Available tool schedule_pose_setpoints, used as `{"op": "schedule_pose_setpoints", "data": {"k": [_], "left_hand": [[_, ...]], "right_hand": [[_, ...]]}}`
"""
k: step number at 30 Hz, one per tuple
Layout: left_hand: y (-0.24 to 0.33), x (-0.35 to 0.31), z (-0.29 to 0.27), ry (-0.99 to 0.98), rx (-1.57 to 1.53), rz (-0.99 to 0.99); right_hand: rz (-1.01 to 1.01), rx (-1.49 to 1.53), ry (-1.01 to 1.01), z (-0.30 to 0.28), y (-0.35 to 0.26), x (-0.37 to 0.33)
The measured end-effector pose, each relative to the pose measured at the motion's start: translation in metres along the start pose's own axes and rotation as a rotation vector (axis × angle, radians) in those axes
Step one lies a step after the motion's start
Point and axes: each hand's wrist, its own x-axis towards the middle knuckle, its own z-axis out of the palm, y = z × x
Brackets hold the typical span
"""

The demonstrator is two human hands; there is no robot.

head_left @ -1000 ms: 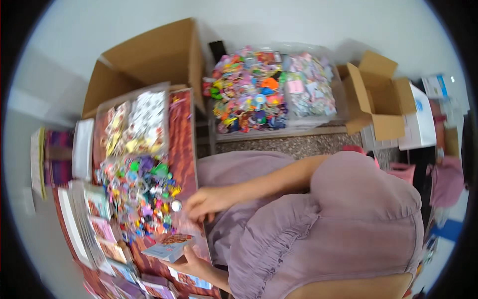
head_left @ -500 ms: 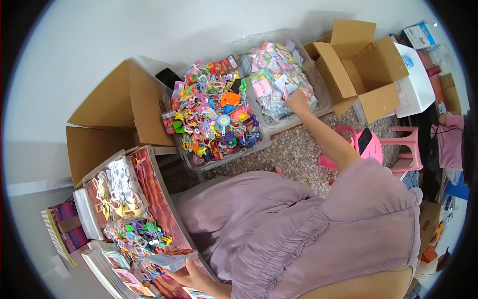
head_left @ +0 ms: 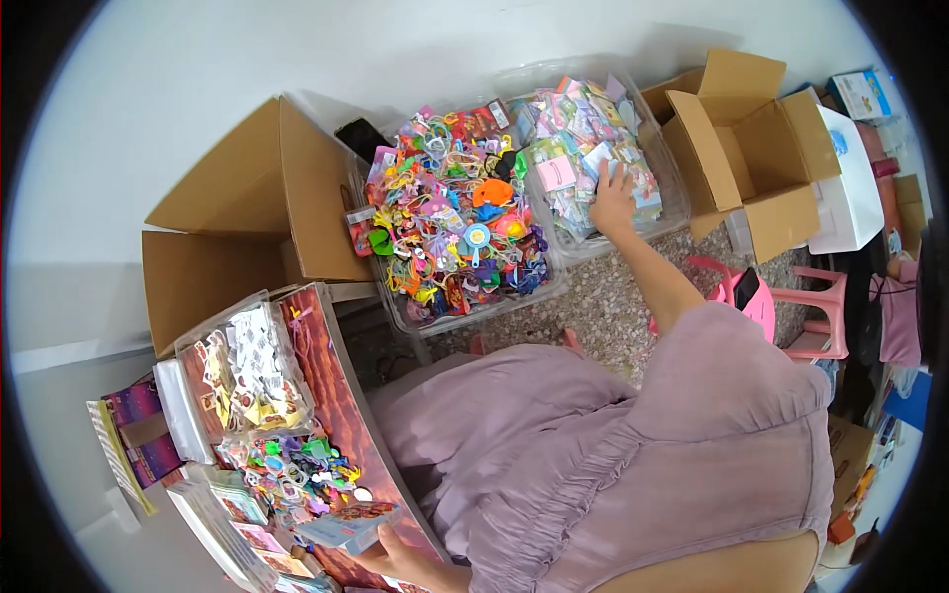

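Note:
Over the far clear plastic bin of small pastel packets (head_left: 563,126), my right hand (head_left: 613,205) rests on the pile, fingers spread. A pale blue-white packet (head_left: 597,158) lies at its fingertips, and a pink packet (head_left: 557,174) is just to the left. Low in the view, my left hand (head_left: 395,559) grips a flat blue-grey box (head_left: 346,528) with a reddish picture on one face. That box is tilted above the red patterned table (head_left: 341,371). Small colourful trinkets (head_left: 292,474) are heaped beside it.
A second clear bin of colourful toys and bands (head_left: 455,227) stands left of the packets. Open cardboard boxes (head_left: 326,198) flank the bins. On the table are a clear tray of white and yellow pieces (head_left: 262,366) and stacked cards (head_left: 242,504). A pink stool (head_left: 816,306) stands right.
My right hand has lifted slightly and spread its fingers over the packets. The left hand still holds the box, now tipped to show more of its picture. The whole view has shifted a little.

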Motion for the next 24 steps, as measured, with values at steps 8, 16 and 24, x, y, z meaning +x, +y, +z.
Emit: {"op": "schedule_pose_setpoints", "data": {"k": [8,16,24], "left_hand": [[-0.002,-0.005,0.004,0.016,0.007,-0.028],[-0.014,-0.006,-0.003,0.089,0.052,-0.052],[-0.003,-0.014,0.002,0.13,-0.034,-0.054]], "right_hand": [[-0.129,-0.283,0.156,0.005,-0.005,0.0],[-0.118,-0.217,0.145,0.0,0.012,0.033],[-0.09,-0.185,0.128,-0.006,0.009,0.041]]}}
